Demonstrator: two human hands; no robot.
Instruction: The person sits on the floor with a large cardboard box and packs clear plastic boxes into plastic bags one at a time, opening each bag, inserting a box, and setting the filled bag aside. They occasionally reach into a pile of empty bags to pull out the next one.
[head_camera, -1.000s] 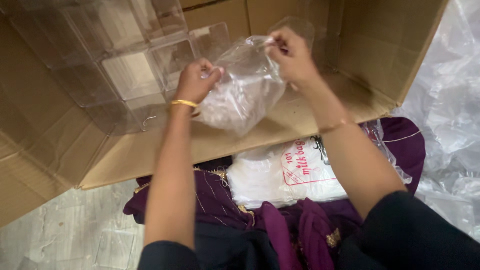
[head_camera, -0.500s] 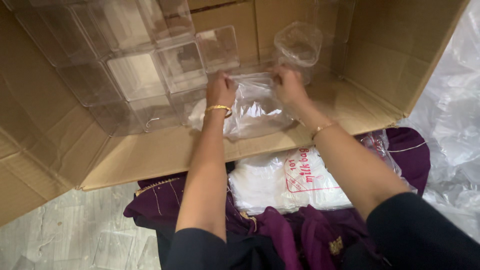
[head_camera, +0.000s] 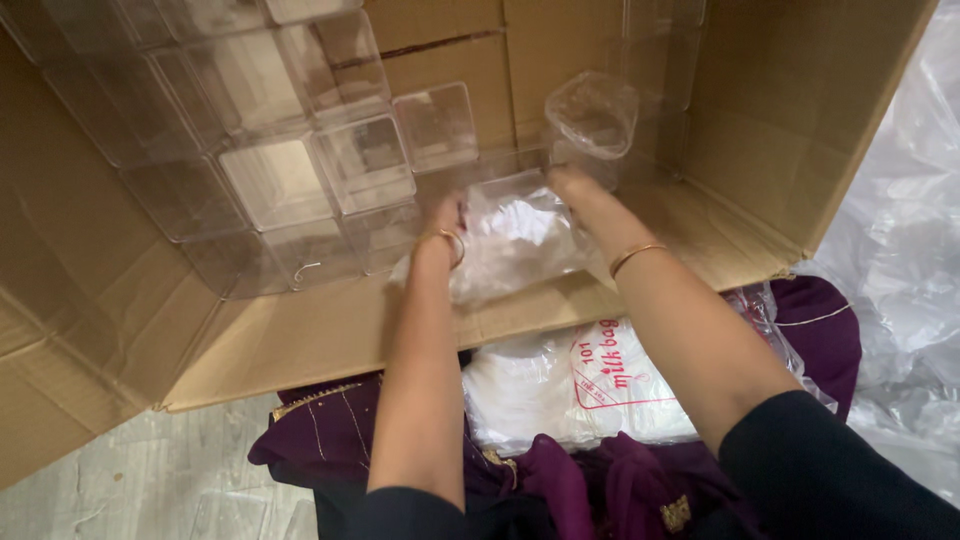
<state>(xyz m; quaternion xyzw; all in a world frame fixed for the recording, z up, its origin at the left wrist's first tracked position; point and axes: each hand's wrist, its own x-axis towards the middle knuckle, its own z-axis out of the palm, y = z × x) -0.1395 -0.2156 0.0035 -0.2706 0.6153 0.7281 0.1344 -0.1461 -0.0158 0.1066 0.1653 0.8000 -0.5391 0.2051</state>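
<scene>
A large brown cardboard carton (head_camera: 770, 110) is lying on its side on a pale grey floor (head_camera: 120, 470), filling the head view from nine o'clock round to two o'clock, with its flap (head_camera: 300, 340) spreading toward the person. Stacked clear square plastic boxes (head_camera: 290, 170) are sitting inside at ten o'clock, and one clear round plastic cup (head_camera: 592, 115) is standing at twelve o'clock. At the centre, both hands are pressing on a clear plastic box wrapped in a thin transparent bag (head_camera: 515, 240) resting on the carton's lower wall. The left hand (head_camera: 448, 222) is gripping the wrapped box's left edge, fingers closing on the film; the right hand (head_camera: 575, 190) is clamping its right edge. A white packet of plastic bags (head_camera: 570, 385) is lying at six o'clock on purple embroidered cloth (head_camera: 330, 440). Crumpled clear sheeting (head_camera: 905, 260) is lying at three o'clock.
</scene>
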